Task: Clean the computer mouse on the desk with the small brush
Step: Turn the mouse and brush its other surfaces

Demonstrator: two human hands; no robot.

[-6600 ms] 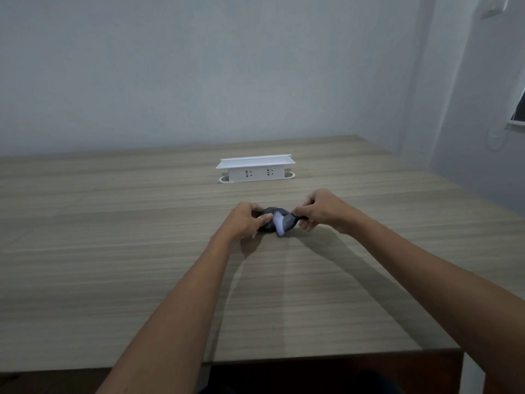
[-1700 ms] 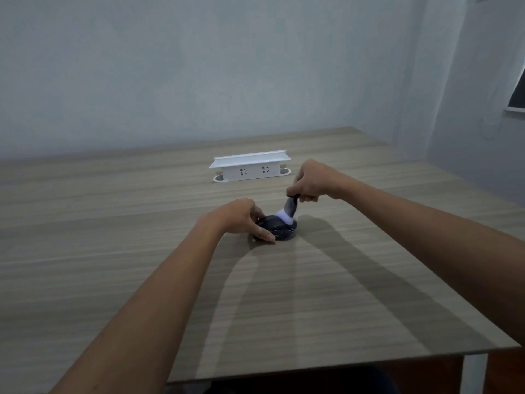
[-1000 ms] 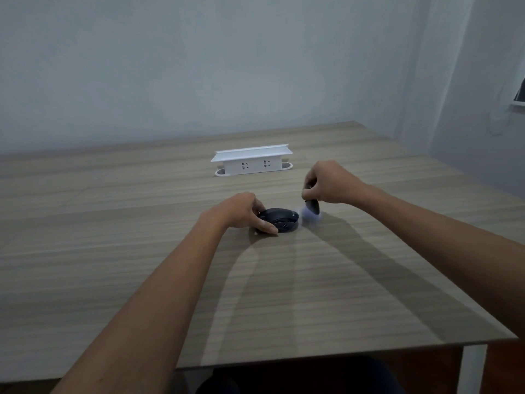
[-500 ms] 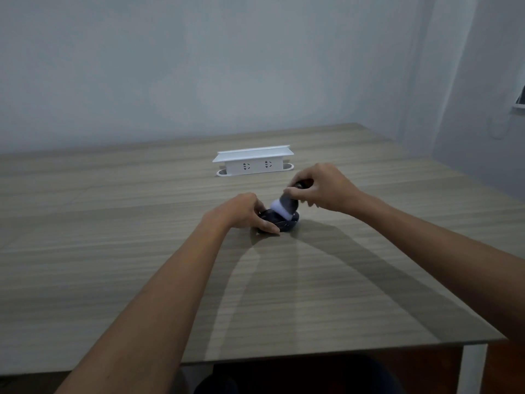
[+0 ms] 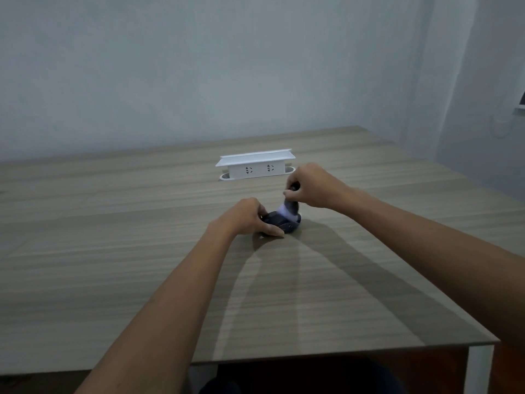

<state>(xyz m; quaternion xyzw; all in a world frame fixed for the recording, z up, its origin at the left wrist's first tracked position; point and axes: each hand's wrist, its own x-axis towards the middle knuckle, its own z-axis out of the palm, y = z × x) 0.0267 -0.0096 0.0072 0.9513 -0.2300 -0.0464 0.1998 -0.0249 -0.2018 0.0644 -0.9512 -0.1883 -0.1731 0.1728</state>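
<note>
A dark computer mouse (image 5: 287, 224) lies on the wooden desk (image 5: 113, 265), near its middle. My left hand (image 5: 250, 218) grips the mouse's left side and holds it against the desk; the fingers hide that side. My right hand (image 5: 311, 186) pinches the dark handle of a small brush (image 5: 289, 207) just above the mouse. The brush's pale bristles point down and touch the mouse's top. Most of the handle is hidden inside the fingers.
A white pop-up socket box (image 5: 255, 167) stands on the desk just behind the hands. The desk's front edge (image 5: 341, 351) runs close to my body, with a white leg (image 5: 478, 371) at its right corner. A grey wall (image 5: 199, 66) rises behind.
A second ago the brush was off the mouse, to its right. My right hand brought it back over the mouse, and the bristles now rest on its top. The left hand stayed on the mouse.
</note>
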